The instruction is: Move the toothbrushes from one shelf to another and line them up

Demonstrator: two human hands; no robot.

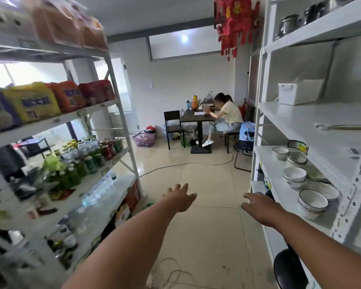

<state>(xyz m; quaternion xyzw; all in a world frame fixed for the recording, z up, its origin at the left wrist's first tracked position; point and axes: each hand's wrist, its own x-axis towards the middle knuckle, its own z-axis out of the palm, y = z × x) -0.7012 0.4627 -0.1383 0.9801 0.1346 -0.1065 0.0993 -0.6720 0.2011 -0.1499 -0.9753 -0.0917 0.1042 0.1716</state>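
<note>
Tiled floor point(206, 184) runs up the middle of an aisle between two white racks; left rack point(121, 113) from 7 to 11 o'clock carries snack packets point(33, 103) on an upper level, green bottles and cans point(88, 157) below, clear water bottles point(101, 188) lower still; right rack point(261, 126) from 1 to 5 o'clock carries metal pots point(290, 25) on top, a white lidded bin point(298, 93) one level down, and stacked white bowls point(313, 200) lower; far end at 12 o'clock, a dark worktop point(196, 117) with a seated person point(227, 115) bent over it, black chair point(173, 124) beside it, pink basket point(144, 138) on the floor, red paper decoration point(236, 19) hanging above; both bare arms stretched forward over the floor, left hand point(180, 198) near 6 o'clock, fingers spread and released, grasping nothing; right hand point(258, 207) near 5 o'clock, just beside the right rack's edge, fingers straight and released, likewise grasping nothing; toothbrushes not made out on any shelf, location cannot be told; a long thin item point(342, 127) lies on the right rack's middle shelf, too blurred to identify
</note>
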